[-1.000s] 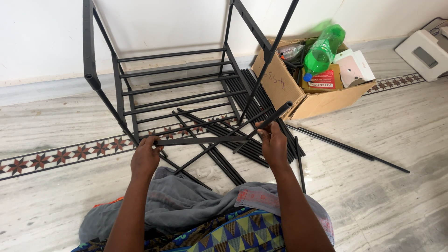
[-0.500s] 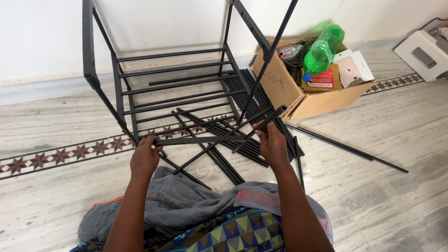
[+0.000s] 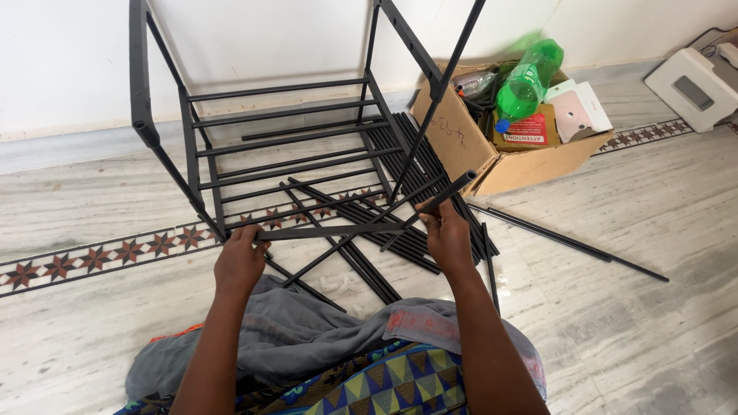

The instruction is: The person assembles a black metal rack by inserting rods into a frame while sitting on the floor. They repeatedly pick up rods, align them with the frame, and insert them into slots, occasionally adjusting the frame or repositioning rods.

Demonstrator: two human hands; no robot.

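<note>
Black metal crossbar (image 3: pixel 330 230) stretches level between both hands, the left hand (image 3: pixel 240 260) closed on its left end by the rack frame (image 3: pixel 201 146) and the right hand (image 3: pixel 448 234) clamped on its right end, above loose rods (image 3: pixel 400 200) on the marble floor (image 3: pixel 630 323)

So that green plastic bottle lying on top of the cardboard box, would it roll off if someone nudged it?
Probably. The green plastic bottle is round and lies tilted on clutter in the cardboard box, so a nudge could roll or slide it. It looks see-through and mostly empty, so likely light. Thin plastic would probably dent under a squeeze, not break.
</note>
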